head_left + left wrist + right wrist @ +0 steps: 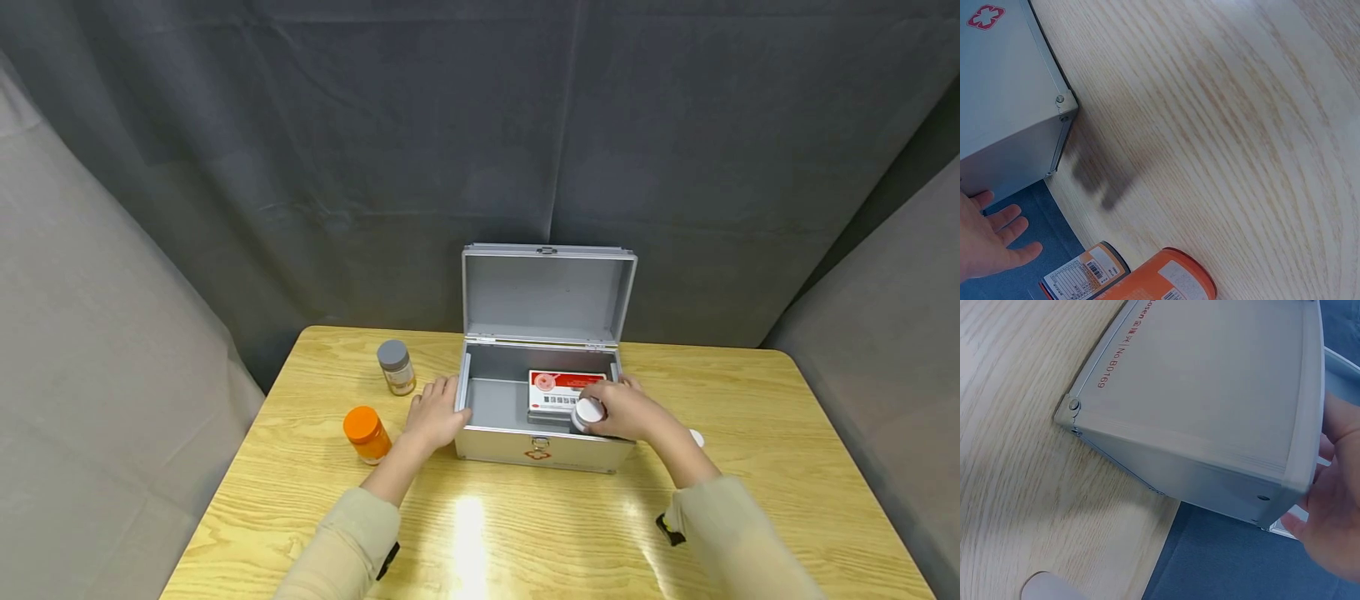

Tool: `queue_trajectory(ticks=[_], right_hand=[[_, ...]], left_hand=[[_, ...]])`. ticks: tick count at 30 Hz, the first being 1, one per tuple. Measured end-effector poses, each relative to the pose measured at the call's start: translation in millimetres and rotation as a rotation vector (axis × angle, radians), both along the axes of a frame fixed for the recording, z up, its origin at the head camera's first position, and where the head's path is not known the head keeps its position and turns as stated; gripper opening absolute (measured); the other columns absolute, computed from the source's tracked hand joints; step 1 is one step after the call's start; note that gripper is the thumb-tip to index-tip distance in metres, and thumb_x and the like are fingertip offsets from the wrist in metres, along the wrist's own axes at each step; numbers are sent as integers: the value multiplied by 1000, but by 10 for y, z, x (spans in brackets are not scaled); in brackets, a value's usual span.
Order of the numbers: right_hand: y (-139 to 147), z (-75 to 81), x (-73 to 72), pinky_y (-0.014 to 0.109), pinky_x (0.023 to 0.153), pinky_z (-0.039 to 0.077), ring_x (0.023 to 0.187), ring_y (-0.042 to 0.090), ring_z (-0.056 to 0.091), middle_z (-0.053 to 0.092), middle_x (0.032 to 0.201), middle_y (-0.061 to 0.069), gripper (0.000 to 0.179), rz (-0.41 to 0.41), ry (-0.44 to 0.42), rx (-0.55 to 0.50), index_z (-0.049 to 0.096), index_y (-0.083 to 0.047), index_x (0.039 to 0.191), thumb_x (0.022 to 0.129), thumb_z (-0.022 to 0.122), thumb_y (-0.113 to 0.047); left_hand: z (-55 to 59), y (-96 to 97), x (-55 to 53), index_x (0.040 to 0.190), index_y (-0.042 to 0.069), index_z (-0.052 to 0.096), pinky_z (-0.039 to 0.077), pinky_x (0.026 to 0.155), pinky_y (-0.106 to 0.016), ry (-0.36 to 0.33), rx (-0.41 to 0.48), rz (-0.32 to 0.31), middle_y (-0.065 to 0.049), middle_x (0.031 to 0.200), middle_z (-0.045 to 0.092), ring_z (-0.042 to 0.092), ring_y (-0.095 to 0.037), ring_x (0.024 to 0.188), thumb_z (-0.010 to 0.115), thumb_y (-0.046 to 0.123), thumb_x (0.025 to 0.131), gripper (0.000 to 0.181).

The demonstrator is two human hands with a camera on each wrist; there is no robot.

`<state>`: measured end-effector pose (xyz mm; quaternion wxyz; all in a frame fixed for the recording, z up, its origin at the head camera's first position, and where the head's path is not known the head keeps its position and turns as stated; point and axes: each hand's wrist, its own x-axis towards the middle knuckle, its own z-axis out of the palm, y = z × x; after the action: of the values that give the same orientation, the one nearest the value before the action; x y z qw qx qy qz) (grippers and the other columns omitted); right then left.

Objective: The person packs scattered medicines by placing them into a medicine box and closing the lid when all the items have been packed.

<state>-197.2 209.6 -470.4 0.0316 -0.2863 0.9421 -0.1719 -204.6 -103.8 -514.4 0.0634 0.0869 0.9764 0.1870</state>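
A silver first-aid case (480, 444) stands on the table with its lid (546, 296) raised. My left hand (437, 414) rests against the left wall of the case, thumb at the rim; in the left wrist view its fingers (1013, 231) are spread and fairly straight. Inside the case, at the front right, my right hand (628, 408) grips a white-capped bottle (588, 411), whose lower part is hidden by the front wall. Behind that bottle lies a red and white medicine box (555, 392). In the right wrist view, the case wall (1210, 381) hides the bottle.
Left of the case stand a grey-capped bottle (396, 367) and, nearer, an orange-capped orange bottle (367, 434). A white round object (697, 437) shows partly behind my right forearm. Dark cloth (375, 167) hangs behind the wooden table (750, 400).
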Motion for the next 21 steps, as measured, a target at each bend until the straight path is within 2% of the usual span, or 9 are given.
queue_trajectory(ticks=[7,11,14,21], right_hand=[[-19,-49,-28,58,90,30,84,18,59,66,90,4,24,54,9,35,66,-6,90,70,76,-16],[-23,-80,-39,42,78,41,77,15,58,66,90,4,26,73,15,39,66,-5,91,70,76,-16],[-35,-103,-46,32,68,44,77,13,57,66,92,4,27,79,1,51,67,-5,94,70,76,-15],[-78,-104,-58,33,70,47,80,17,59,65,94,6,26,86,-43,63,66,-3,95,71,75,-10]], left_hand=[[-1,-3,0,142,10,28,29,99,-51,-5,5,4,-12,139,35,33,-31,126,51,37,85,67],[4,-4,3,142,9,29,29,99,-51,-4,6,2,-12,139,36,33,-31,126,50,37,85,67],[1,-3,0,142,9,29,29,98,-50,-3,3,1,-13,139,36,34,-31,125,50,38,84,67],[-12,-8,-6,141,9,30,29,99,-50,-3,-5,-2,-13,139,36,33,-31,125,50,38,85,67]])
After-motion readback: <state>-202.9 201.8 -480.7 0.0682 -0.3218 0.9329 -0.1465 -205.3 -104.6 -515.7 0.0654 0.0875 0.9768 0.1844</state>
